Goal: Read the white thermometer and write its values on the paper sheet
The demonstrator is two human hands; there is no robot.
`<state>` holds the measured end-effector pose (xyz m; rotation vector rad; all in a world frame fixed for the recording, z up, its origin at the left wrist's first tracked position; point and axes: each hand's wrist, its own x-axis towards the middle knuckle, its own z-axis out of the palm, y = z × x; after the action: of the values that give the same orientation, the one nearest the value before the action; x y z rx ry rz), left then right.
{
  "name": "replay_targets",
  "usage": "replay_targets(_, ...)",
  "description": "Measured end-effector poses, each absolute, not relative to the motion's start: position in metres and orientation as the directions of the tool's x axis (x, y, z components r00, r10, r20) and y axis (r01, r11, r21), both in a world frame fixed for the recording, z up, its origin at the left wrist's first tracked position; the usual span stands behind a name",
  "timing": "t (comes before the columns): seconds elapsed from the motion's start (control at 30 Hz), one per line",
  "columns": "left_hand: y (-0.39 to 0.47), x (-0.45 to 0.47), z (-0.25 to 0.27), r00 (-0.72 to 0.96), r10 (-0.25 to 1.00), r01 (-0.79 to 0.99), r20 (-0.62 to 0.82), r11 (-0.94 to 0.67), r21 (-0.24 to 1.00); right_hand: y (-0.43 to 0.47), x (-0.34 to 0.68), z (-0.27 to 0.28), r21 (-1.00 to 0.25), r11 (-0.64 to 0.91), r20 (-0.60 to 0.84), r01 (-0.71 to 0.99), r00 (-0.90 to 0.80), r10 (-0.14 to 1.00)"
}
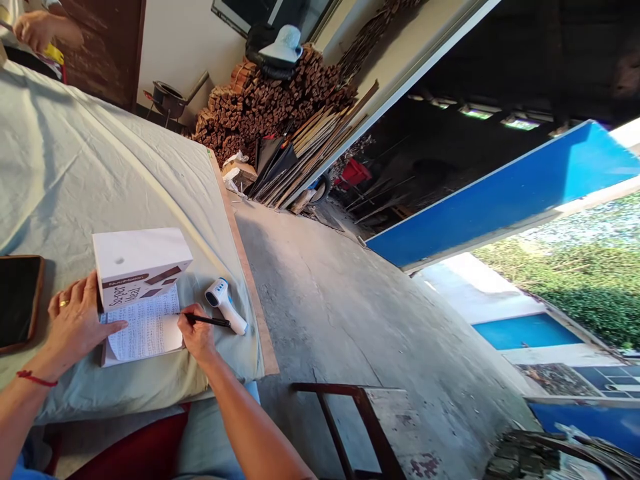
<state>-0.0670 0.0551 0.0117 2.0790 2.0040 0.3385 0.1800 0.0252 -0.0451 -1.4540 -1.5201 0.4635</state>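
Head view: right-hand grip (pixel 198 335) closed on pen (pixel 213 321); notebook (pixel 145 337) lies on table (pixel 150 193), before box (pixel 143 263). Left-hand grip (pixel 80 313) open, touching page (pixel 150 321) and box. Caution: lifting it may let the page curl; pen swing may nudge the thermometer (pixel 227 307).

Gold ring (pixel 63 304) on left hand (pixel 77 321), red cord bracelet (pixel 37 379), bare forearms (pixel 253 417)

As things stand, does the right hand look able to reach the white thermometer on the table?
Probably yes: the white thermometer lies close beside the right hand; only the black pen in that hand juts between them, and may hinder grasping.
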Motion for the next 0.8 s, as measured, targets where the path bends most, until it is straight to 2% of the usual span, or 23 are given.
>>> replay_targets(0.17, 0.0541, -0.0675, 0.0121, 0.035, 0.999, 0.947, 0.001, -0.033, 0.321, 0.023, 0.1809, -0.0418, -0.808, 0.179, 0.334, 0.561, 0.188, 0.924)
replay_targets(0.37, 0.0541, -0.068, 0.0103, 0.037, 0.999, 0.944, 0.023, -0.042, 0.328, 0.0243, 0.1791, -0.0421, -0.808, 0.222, 0.37, 0.546, 0.177, 0.912)
replay_targets(0.57, 0.0538, -0.0669, 0.0117, 0.034, 0.999, 0.946, 0.012, -0.036, 0.323, 0.0244, 0.1788, -0.0447, -0.807, 0.183, 0.345, 0.562, 0.197, 0.918)
replay_targets(0.8, 0.056, -0.0675, 0.0137, 0.017, 1.0, 0.932, 0.002, -0.016, 0.362, 0.0203, 0.1818, -0.0382, -0.833, 0.168, 0.407, 0.528, 0.377, 0.832)
